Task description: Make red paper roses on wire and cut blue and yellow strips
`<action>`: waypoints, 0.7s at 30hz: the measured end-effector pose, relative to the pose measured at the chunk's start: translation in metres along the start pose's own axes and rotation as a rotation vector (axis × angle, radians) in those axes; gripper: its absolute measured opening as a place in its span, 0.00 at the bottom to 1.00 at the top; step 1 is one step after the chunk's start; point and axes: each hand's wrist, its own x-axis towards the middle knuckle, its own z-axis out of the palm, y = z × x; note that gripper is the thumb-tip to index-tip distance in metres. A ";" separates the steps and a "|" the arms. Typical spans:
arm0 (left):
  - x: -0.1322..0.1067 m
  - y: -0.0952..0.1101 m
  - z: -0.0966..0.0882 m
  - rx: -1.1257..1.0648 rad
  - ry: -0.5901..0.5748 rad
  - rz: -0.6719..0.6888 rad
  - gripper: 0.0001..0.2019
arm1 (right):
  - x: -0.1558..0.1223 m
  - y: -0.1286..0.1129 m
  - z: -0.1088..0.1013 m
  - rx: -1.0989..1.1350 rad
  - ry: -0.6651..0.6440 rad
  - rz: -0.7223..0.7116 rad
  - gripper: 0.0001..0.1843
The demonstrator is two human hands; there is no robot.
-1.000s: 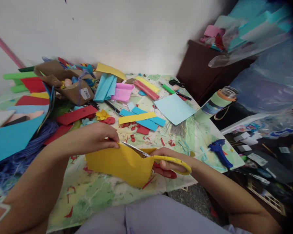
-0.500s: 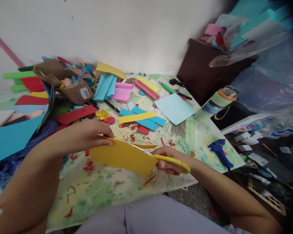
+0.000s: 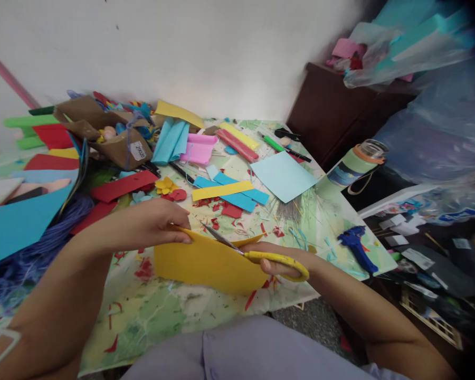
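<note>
A yellow sheet [image 3: 209, 264], felt or foam by its look, stands on edge above the table. My left hand [image 3: 164, 224] pinches its upper left corner between thumb and fingers. My right hand [image 3: 271, 258] is closed round the yellow handles of a pair of scissors [image 3: 277, 257]. Their metal blades point up and left along the sheet's top edge, with a partly cut yellow strip [image 3: 251, 241] behind them. Part of the right hand's fingers is hidden by the handle. Red scraps [image 3: 144, 268] lie below the sheet's left side.
Yellow and blue strips [image 3: 237, 192] and a pale blue sheet [image 3: 284, 177] lie beyond my hands. A blue glue gun [image 3: 358, 248] rests at the table's right edge, near a bottle [image 3: 356, 161]. Purple yarn [image 3: 43, 237] and coloured sheets [image 3: 27, 221] crowd the left.
The yellow sheet has shifted slightly right, its right part moving over the right hand's side. The scissor blades have come into clearer view above the sheet's edge. My left hand has moved slightly right.
</note>
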 end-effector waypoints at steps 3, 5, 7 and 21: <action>0.003 0.005 0.000 -0.032 -0.098 -0.051 0.16 | 0.005 0.000 0.000 -0.030 -0.021 -0.023 0.36; 0.003 0.006 0.000 -0.021 -0.100 -0.081 0.16 | 0.007 0.001 0.001 -0.014 -0.004 -0.035 0.35; 0.003 0.006 0.001 -0.004 -0.099 -0.096 0.17 | 0.008 0.003 0.003 0.014 0.015 -0.030 0.34; 0.006 0.003 0.003 -0.019 -0.114 -0.152 0.16 | -0.002 0.015 0.013 0.343 0.068 0.223 0.27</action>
